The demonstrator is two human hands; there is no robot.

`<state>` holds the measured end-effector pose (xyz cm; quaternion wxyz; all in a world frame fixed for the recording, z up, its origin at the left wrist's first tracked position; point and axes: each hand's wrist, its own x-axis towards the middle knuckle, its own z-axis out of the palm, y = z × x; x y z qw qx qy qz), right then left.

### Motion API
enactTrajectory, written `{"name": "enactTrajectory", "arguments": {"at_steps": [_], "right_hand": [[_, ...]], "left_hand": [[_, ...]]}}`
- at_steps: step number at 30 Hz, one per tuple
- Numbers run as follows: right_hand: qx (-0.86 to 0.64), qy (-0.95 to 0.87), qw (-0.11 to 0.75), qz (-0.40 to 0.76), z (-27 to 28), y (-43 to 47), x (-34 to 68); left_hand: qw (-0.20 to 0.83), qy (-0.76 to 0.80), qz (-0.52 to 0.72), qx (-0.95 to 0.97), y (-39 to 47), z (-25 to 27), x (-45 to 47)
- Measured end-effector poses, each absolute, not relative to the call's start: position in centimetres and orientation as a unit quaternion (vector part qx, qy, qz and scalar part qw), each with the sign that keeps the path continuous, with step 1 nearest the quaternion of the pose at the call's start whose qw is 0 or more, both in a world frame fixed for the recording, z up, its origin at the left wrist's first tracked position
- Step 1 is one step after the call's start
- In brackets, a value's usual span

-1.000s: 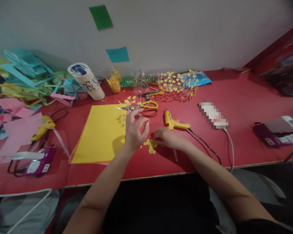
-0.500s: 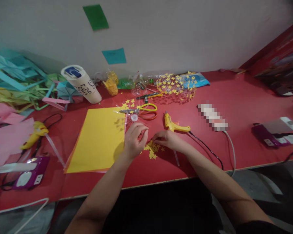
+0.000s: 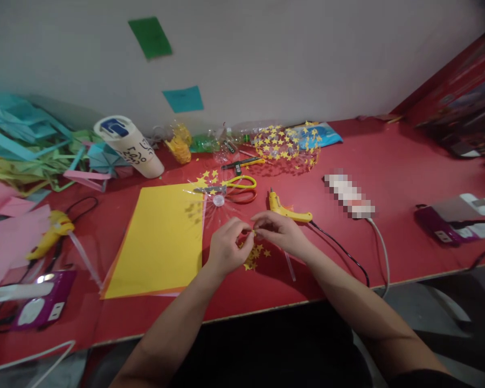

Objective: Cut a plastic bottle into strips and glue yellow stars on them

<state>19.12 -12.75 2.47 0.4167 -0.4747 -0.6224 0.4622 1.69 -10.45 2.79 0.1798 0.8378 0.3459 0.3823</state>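
Observation:
My left hand [image 3: 229,245] and my right hand [image 3: 279,231] meet over the table, fingertips pinched together. A small yellow paper star [image 3: 254,232] shows between them, mostly hidden by the fingers. Just below lies a loose pile of yellow stars [image 3: 260,255]. Beyond my left hand rests a clear plastic bottle piece [image 3: 219,200], cut into thin spreading strips, with several stars at its far side. Scissors with yellow and red handles [image 3: 244,182] lie against it. A yellow glue gun [image 3: 286,210] lies just past my right hand.
Yellow paper sheets [image 3: 157,242] lie on the left of the red table [image 3: 226,291]. A white tumbler [image 3: 135,151], a star-covered clear plastic piece [image 3: 281,143] and a cutter [image 3: 242,163] sit farther back. Cables run from a purple power strip [image 3: 442,226] and the glue gun.
My right hand has lifted from the star pile and come to my left hand, so their fingertips meet around a star. The view has shifted slightly.

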Motion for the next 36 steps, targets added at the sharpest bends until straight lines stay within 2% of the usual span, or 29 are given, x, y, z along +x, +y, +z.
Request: {"name": "enactTrajectory", "arguments": {"at_steps": [4,7,9,11,14,17,20,26,28,33,36], "right_hand": [[-0.486,-0.687,0.385,0.377,2.6,-13.0,18.7],[-0.512,-0.741,0.343,0.266,2.9,-12.8,19.7],[-0.574,-0.753,0.279,0.159,3.3,-12.4,21.2],[-0.643,-0.742,0.166,0.088,3.5,-12.1,22.8],[-0.701,-0.708,0.029,0.08,3.4,-11.8,24.3],[-0.704,-0.706,-0.006,0.076,2.5,-11.6,24.5],[-0.711,-0.696,0.047,0.086,1.8,-11.5,24.6],[-0.653,-0.653,0.339,0.181,3.1,-12.1,24.6],[-0.625,-0.628,0.4,0.236,3.6,-12.6,23.5],[-0.534,-0.617,0.456,0.356,3.4,-14.0,20.0],[-0.499,-0.639,0.449,0.375,3.0,-14.5,19.2]], "left_hand": [[0.177,0.34,0.381,0.842,-10.3,2.5,1.8],[0.199,0.34,0.377,0.838,-10.2,2.5,1.7],[0.223,0.357,0.386,0.821,-9.9,2.6,1.5],[0.247,0.383,0.412,0.789,-9.6,2.7,1.3],[0.299,0.414,0.461,0.725,-9.2,2.9,1.0],[0.365,0.423,0.494,0.666,-8.9,3.1,0.9],[0.412,0.421,0.511,0.626,-8.9,3.5,0.9],[0.433,0.428,0.53,0.59,-9.3,4.0,0.9],[0.408,0.429,0.541,0.597,-9.3,3.9,0.8],[0.328,0.442,0.55,0.629,-8.8,3.5,0.4],[0.294,0.454,0.55,0.637,-8.6,3.4,0.3]]}}
